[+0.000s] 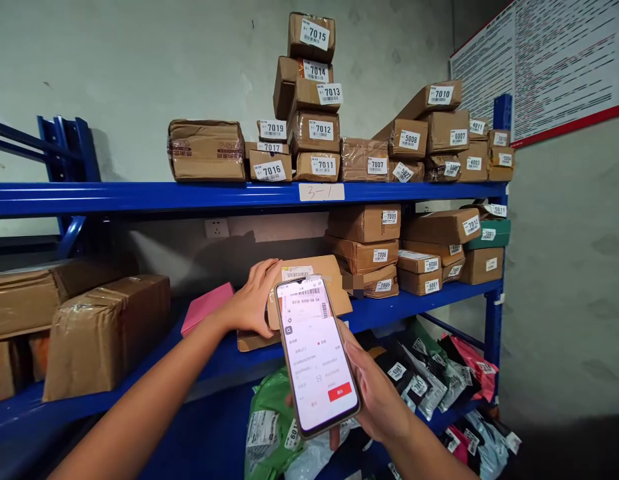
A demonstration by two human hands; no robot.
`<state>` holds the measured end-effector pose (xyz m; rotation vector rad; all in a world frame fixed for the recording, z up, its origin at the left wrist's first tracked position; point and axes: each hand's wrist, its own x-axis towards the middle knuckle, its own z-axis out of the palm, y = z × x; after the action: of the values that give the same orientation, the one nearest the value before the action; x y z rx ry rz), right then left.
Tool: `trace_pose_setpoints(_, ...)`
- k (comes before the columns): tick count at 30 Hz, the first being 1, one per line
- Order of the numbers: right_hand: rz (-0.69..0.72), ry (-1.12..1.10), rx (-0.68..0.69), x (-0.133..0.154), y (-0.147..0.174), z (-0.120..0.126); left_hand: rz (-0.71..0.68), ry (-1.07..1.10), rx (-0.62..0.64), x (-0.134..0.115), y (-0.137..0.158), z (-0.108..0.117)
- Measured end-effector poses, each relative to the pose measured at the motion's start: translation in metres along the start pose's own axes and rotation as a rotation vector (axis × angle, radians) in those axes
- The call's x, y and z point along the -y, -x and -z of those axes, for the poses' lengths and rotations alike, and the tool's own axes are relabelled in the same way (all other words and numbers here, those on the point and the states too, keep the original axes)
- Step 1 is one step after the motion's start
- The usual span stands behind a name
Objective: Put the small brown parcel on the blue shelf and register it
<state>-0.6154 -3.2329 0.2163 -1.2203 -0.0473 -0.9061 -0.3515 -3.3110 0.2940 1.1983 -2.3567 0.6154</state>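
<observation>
My right hand [374, 387] holds a smartphone [316, 367] upright in front of the middle shelf. Its lit screen shows a barcode strip at the top and a red button near the bottom. Just behind it, my left hand [254, 297] grips the left end of a flat cardboard parcel [334, 280], thumb below and fingers over the top. A white barcode label [296, 272] sits on the parcel's face. The phone hides the parcel's lower middle. Beneath it, another cardboard box [256, 341] shows in part.
On the blue upper shelf [229, 193] stand several numbered cartons [316, 130]. A pink box [206, 307] and large cartons [102, 333] lie left of my hand; stacked boxes [364, 243] stand to the right. Bagged parcels [419, 373] fill the lower shelf. A printed notice [554, 67] hangs on the wall.
</observation>
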Motion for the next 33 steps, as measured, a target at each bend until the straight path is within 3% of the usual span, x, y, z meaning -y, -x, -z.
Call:
trace_pose_setpoints(8,0.009,-0.015,0.049,0.0,-0.001,0.005,-0.001,-0.004,-0.003,0.002,0.0,-0.001)
trace_pose_setpoints(15,-0.012,0.161,0.027,-0.003,0.001,0.009,0.011,0.013,-0.002,-0.003,-0.002,0.0)
trace_pose_setpoints(26,-0.003,-0.005,0.116,-0.006,0.009,0.013,-0.008,-0.034,-0.009,0.0,-0.003,-0.001)
trace_pose_setpoints(33,-0.016,-0.154,0.052,-0.01,0.012,0.011,-0.032,-0.034,-0.02,-0.001,-0.003,-0.002)
